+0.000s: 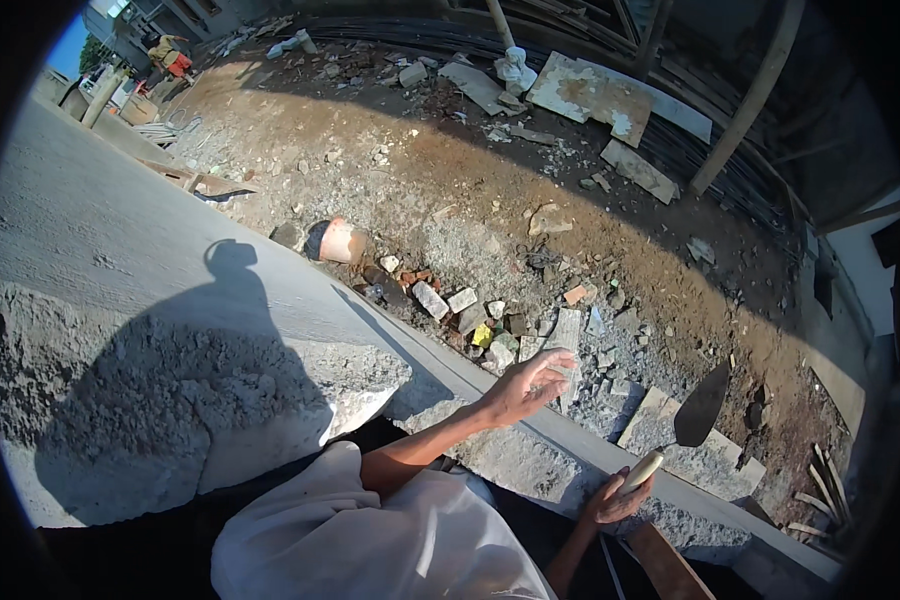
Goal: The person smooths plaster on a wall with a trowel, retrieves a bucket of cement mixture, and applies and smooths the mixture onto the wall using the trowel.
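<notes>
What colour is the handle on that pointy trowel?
The trowel handle is pale cream, best seen in the head view.

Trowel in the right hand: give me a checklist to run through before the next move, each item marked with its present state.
1. Grip: ok. The right hand is closed around the pale handle of the trowel.
2. Free hand: ok. The left hand is open and holds nothing.
3. Load on the blade: cannot tell. No clear lump shows on the visible face; the other face is hidden.
4. Light: not ok. The person's shadow falls across much of the rough grey block.
5. Bystander clearance: ok. The other person is far off, at upper left.
6. Bucket contents: cannot tell at this distance.
</notes>
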`<state>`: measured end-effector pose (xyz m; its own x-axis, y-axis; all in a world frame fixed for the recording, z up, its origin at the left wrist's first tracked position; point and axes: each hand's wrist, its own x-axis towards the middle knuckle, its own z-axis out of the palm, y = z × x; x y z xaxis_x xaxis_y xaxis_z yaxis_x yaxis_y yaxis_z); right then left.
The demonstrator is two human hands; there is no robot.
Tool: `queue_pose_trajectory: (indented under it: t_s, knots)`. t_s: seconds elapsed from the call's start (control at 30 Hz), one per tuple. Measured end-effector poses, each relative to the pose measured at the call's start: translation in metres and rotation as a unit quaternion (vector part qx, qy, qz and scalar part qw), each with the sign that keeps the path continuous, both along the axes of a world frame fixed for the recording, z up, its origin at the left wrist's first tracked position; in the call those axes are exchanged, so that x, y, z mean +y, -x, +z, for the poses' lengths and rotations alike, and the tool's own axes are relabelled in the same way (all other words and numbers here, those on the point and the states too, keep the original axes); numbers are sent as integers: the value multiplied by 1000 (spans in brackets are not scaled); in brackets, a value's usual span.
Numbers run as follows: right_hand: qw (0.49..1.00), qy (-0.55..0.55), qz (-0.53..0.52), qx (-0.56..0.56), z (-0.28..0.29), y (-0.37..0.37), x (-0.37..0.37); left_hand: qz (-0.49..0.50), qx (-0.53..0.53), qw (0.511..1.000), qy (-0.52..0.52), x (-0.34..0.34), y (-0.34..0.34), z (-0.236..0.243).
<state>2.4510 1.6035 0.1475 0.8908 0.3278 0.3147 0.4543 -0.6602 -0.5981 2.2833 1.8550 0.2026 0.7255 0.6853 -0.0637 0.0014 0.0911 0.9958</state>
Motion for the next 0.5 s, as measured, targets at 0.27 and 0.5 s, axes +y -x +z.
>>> queue_pose_trajectory:
  t_s: [0.27, 0.5]
  knots:
    - [998, -65, 22, 12, 18, -1, -1, -27, -81, 986, -146, -55, 72, 90]
    - [999, -33, 29, -6, 8, -12, -8, -24, -463, 786, -408, -74, 187, 280]
